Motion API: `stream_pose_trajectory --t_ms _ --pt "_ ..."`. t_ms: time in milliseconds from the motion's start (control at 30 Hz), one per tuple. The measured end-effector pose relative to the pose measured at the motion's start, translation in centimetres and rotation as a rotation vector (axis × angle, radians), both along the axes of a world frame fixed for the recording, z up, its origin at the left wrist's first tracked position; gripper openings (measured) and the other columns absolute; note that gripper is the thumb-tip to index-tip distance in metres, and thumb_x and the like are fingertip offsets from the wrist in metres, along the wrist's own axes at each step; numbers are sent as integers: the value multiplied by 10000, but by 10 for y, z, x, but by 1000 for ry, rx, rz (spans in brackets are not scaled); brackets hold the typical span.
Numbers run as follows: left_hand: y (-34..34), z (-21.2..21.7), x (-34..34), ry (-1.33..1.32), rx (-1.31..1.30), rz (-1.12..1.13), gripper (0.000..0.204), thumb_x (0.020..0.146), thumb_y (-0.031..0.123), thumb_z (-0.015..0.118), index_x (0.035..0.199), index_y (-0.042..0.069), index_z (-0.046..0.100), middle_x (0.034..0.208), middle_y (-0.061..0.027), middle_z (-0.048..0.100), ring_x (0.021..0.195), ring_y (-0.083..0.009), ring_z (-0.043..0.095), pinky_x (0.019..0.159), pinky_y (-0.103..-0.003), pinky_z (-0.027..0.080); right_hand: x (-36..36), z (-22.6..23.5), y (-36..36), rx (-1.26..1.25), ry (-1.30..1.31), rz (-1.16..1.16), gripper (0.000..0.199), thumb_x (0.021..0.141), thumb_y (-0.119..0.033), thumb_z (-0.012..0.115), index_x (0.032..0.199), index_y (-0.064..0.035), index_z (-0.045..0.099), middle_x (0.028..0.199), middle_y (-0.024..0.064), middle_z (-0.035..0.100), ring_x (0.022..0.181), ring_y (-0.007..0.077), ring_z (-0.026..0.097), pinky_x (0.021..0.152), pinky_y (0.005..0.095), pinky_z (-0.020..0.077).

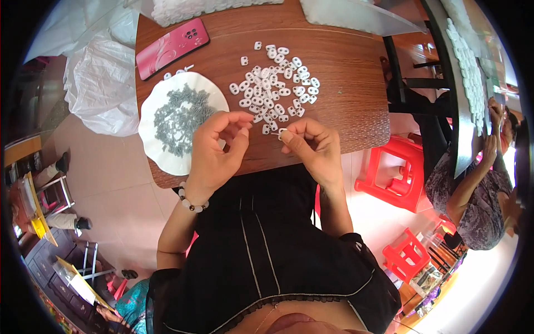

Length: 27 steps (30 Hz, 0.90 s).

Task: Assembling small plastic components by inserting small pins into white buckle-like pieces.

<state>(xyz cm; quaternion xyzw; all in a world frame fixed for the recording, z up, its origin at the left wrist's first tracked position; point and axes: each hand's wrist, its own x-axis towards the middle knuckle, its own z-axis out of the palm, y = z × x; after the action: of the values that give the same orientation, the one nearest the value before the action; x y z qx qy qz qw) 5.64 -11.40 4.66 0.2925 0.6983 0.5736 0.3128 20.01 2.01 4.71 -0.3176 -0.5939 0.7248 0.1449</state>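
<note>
Right hand (311, 146) pinches one small white two-holed plastic clip (282, 132) between thumb and forefinger, at the near edge of the round brown wooden worktop (345, 67). Left hand (217, 147) is half-curled, fingertips together; what it grips, if anything, cannot be told. Loose pile of white clips (275, 83) lies mid-worktop, apparently unprocessed; white paper plate (153, 139) of small grey pins (178, 117) overhangs the near-left edge. Judged: most of the batch remains. Red phone (171, 47) sits far left. Free room: bare wood right of the pile.
</note>
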Motion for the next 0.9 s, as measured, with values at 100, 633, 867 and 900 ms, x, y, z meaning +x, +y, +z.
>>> stream_pose_trajectory --t_ms 100,633,867,900 --pt "20 5 -9 321 -99 -112 176 826 39 593 996 22 634 863 -65 623 685 -129 583 623 -242 457 15 4 13 63 7 -52 64 877 -54 641 847 2 642 707 2 623 641 52 580 584 184 437" --pt "158 -19 -4 1023 93 -687 249 752 152 707 973 70 628 989 -116 553 940 -318 537 781 -401 457 46 17 20 120 45 -111 97 881 -100 645 866 -6 625 732 21 641 665 58 601 602 193 460" --pt "159 -33 -19 1030 8 -679 89 771 43 638 858 27 623 909 -165 563 893 -365 552 770 -432 452 47 11 22 119 164 -126 107 874 -92 624 850 11 623 751 31 645 674 87 627 613 229 483" --pt "154 -29 -25 1029 -2 -679 78 785 35 623 860 16 628 898 -169 579 871 -373 566 756 -436 457 45 10 21 130 159 -151 107 874 -92 624 850 11 623 751 31 645 674 87 627 613 229 483"
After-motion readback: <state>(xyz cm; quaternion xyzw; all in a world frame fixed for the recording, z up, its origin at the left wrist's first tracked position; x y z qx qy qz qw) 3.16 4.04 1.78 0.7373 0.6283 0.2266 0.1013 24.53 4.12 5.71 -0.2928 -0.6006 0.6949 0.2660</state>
